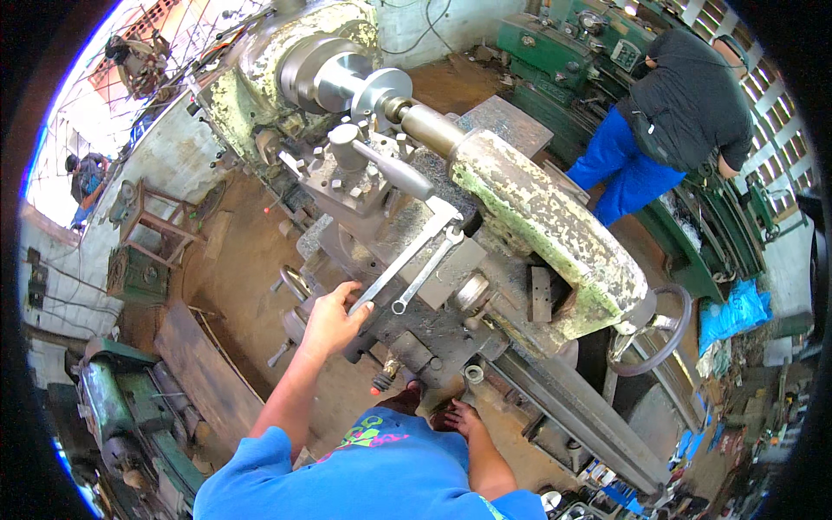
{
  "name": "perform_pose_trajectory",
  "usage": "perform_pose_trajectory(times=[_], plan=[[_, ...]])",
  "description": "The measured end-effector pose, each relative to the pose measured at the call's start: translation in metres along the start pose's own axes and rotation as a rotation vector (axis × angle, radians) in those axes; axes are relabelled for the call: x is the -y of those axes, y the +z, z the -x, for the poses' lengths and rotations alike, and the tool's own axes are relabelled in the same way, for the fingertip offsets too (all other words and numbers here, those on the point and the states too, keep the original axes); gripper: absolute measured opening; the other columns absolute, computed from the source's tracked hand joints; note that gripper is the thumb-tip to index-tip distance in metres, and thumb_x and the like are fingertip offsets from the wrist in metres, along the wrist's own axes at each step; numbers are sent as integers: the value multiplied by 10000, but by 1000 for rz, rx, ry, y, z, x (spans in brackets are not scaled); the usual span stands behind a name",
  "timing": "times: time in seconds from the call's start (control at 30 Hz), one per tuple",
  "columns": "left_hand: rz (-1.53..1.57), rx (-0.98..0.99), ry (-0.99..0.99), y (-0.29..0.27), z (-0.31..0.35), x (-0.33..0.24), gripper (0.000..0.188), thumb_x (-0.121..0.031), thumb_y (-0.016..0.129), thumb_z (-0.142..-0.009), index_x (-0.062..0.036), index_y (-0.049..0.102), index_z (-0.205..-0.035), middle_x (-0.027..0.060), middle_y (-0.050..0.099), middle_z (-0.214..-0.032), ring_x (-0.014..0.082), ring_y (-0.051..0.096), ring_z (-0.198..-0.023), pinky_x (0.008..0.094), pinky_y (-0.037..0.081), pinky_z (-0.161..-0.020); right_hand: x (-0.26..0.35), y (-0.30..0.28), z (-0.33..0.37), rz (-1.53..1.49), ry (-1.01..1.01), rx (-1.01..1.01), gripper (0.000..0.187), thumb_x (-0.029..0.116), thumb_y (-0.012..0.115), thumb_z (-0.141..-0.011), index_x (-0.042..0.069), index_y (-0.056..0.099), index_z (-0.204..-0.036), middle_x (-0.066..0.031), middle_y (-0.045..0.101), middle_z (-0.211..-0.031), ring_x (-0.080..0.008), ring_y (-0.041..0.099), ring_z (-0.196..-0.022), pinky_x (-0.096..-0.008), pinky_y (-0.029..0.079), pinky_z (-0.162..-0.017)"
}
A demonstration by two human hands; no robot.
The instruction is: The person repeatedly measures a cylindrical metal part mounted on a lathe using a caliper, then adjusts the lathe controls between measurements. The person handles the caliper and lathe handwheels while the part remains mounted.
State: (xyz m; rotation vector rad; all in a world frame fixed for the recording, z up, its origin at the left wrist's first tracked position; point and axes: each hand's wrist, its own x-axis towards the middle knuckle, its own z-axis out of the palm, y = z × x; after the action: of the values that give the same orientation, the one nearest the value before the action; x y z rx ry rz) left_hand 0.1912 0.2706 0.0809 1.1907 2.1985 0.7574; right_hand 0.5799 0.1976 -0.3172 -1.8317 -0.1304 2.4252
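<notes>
My left hand (334, 325) grips the near end of a long flat metal tool with a hooked head (403, 251), its thumb and forefinger on either side of it. Beside that tool, a combination spanner (429, 270) lies on the lathe carriage. Low by my waist, my right hand (464, 419) hangs with its fingers loosely apart and partly in shadow; I see nothing in it. Beyond the tools stands the tool post (347, 178) with its clamp lever (394, 169). A shiny flanged metal workpiece (381, 91) sits between the chuck (303, 74) and the tailstock (546, 230).
The tailstock handwheel (659, 334) juts out at the right, and the lathe bed (581, 416) runs toward the lower right. Another person (667, 113) bends at a green machine (555, 61). A green machine (130, 425) stands lower left beside a leaning board (204, 360).
</notes>
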Motion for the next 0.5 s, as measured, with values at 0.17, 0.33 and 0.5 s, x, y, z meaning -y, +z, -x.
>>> perform_pose_trajectory(times=[0.17, 0.33, 0.5], plan=[[-156, -103, 9, 14, 2, -19, 385, -248, 717, -890, -12, 650, -1187, 247, 711, -964, 396, 700, -917, 444, 546, -814, 9, -12, -15, -14, 24, -1, 422, 323, 746, -867, 107, 545, -1167, -116, 589, -1033, -351, 616, -1016, -547, 565, -770], [-232, -152, -66, 26, 9, -41, 305, -298, 648, -940, -37, 645, -1096, 253, 701, -949, 427, 674, -962, 507, 524, -822, 25, -36, -20, -49, 196, 204, 384, 319, 761, -843, 13, 614, -1023, -159, 677, -949, -347, 668, -914, -530, 521, -939], [-469, -256, -92, 41, 26, -61, 310, -354, 583, -974, -51, 573, -1043, 230, 704, -913, 428, 688, -902, 547, 533, -782, 41, -44, -2, -152, 217, 376, 309, 325, 703, -896, 56, 621, -1025, -167, 675, -985, -376, 629, -865, -579, 517, -880]])
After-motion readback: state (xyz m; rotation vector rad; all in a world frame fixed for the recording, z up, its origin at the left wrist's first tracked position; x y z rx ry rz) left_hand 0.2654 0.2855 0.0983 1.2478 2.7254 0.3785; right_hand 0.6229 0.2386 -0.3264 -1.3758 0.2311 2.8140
